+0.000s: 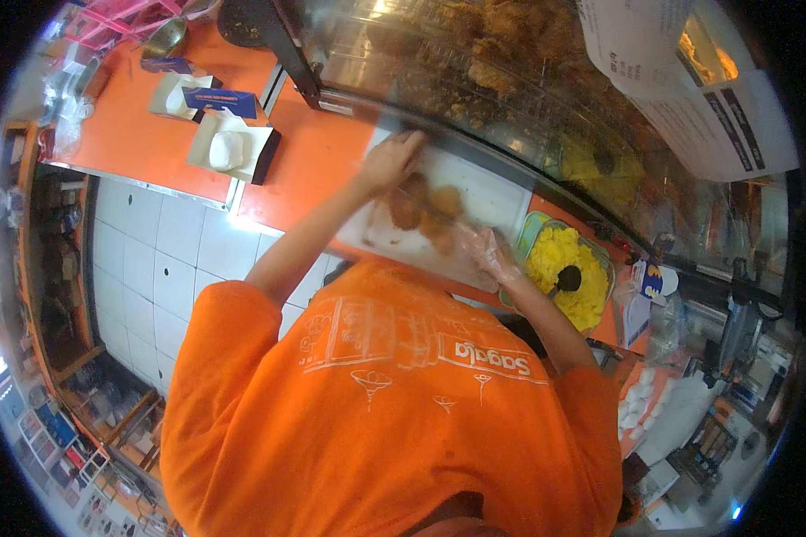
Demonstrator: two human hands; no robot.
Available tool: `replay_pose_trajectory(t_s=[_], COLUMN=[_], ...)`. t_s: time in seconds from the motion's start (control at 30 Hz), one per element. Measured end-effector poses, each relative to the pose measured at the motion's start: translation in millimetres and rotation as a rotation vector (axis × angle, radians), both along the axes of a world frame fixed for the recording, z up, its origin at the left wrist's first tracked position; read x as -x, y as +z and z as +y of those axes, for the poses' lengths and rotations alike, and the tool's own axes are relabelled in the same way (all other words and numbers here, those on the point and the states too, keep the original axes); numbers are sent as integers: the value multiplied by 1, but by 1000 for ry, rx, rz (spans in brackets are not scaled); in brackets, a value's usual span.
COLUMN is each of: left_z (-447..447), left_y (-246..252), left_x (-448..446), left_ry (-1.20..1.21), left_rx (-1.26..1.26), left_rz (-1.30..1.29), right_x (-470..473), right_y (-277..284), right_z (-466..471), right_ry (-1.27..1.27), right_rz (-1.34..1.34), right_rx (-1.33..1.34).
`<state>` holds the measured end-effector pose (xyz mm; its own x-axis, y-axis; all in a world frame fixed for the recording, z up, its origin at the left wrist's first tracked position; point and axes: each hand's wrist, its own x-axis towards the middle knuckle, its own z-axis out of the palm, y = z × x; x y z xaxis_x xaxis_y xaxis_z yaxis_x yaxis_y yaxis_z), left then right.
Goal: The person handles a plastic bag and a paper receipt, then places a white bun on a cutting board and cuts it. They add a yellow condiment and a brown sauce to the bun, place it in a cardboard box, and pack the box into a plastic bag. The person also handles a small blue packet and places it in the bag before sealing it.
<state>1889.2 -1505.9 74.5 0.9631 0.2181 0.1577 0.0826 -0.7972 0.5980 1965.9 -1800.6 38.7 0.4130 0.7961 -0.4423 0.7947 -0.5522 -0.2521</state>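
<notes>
Fried, breaded pieces that look like chicken (404, 209) lie blurred on a white cutting board (504, 184). My left hand (395, 160) is bare, with curled fingers over the board's far left part. Blur hides whether it grips anything. My right hand (487, 252) wears a clear plastic glove and reaches in from the right. Its fingertips are at the edge of a lighter fried piece (445, 201); whether they pinch it is unclear. Right of that hand stands a tub of yellow food (554, 252), with a dark scoop (569, 278) in it.
A glass display case (430, 80) holding fried food borders the board's far side. On the orange counter (309, 161) at left are two open boxes, the nearer with a white wrapped mound (226, 150). More white mounds (638, 403) sit at lower right.
</notes>
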Motion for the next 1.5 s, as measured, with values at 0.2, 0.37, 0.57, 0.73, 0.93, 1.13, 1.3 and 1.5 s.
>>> replay_pose_trajectory(t_s=[0.2,0.37,0.57,0.73,0.93,1.13,1.3,1.5], left_z=[-11,-10,-8,-11,2,12,24,16], left_y=[-10,-34,-34,-6,16,-23,-73,-70], left_x=[10,12,17,18,-5,-10,-16,-20], left_ry=[42,25,21,7,-84,-195,-248,-221], left_rx=[60,67,142,67,95,98,75,-4], left_rz=[15,72,83,-90,-180,33,-32,191], right_x=[21,29,21,30,5,-15,-23,-23], right_y=[50,23,2,-7,1,24,4,-51], right_z=[-14,-16,-7,-11,-18,14,1,-1], right_ry=[162,398,278,434,-27,129,-1,244], right_rz=[50,-298,-44,-481,-29,-106,127,-193], right_rx=[-50,-241,-3,216,-345,-313,-167,-167])
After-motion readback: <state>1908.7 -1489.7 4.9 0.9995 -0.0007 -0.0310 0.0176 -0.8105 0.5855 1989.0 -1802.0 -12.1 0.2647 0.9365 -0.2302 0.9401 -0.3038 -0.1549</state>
